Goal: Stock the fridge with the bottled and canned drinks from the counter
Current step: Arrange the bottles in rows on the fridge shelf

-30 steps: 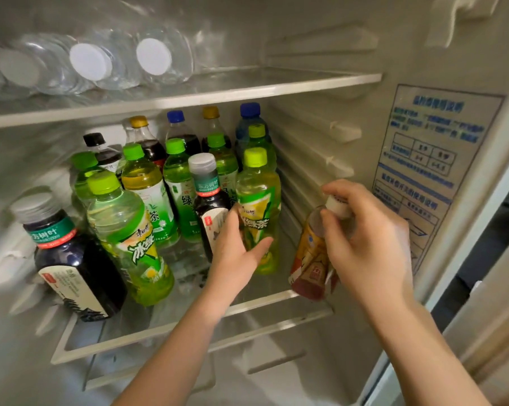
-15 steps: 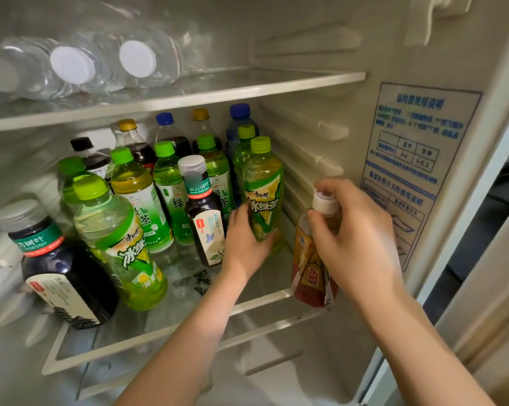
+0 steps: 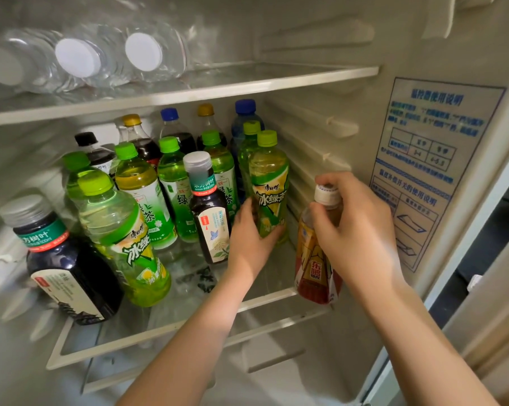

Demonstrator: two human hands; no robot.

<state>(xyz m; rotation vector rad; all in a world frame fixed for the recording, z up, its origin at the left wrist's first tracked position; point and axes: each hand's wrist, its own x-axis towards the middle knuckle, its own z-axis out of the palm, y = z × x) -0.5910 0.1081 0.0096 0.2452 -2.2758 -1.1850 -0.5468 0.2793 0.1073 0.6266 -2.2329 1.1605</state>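
**Two hands, two bottles on the middle shelf**

The left hand (image 3: 249, 238) is wrapped round the lower part of an iced green tea bottle (image 3: 268, 177). This bottle stands upright at about two o'clock on the glass shelf (image 3: 171, 328) of the fridge (image 3: 320, 39). Its label reads 康师傅 冰绿茶, its cap is lime green and the drink is yellow-green.

Just beside it at three o'clock, the right hand (image 3: 361, 230) pinches the white cap and neck of an orange-labelled bottle (image 3: 312, 268). That label is marked 东鹏特饮 and the liquid is amber. The bottle leans slightly at the shelf's front right corner; I cannot tell whether its base rests on the glass. The hands are apart, each on its own bottle.

At the shelf's centre stands a dark tea bottle (image 3: 209, 227) with a grey cap and a teal band reading 东方树叶. A second dark tea bottle (image 3: 67, 268) with the same band is at eight o'clock. Next to that one is another 冰绿茶 bottle (image 3: 124, 238).

Behind are two 绿茶 bottles (image 3: 143, 194) with green caps. Along the back, toward twelve o'clock, are cola-dark bottles (image 3: 175, 127) with yellow, blue and black caps.

On the upper shelf (image 3: 247, 83), clear water bottles (image 3: 80, 58) lie on their sides with their white caps facing out. A blue-printed sticker (image 3: 423, 159) on the right wall is headed 温控器使用说明.
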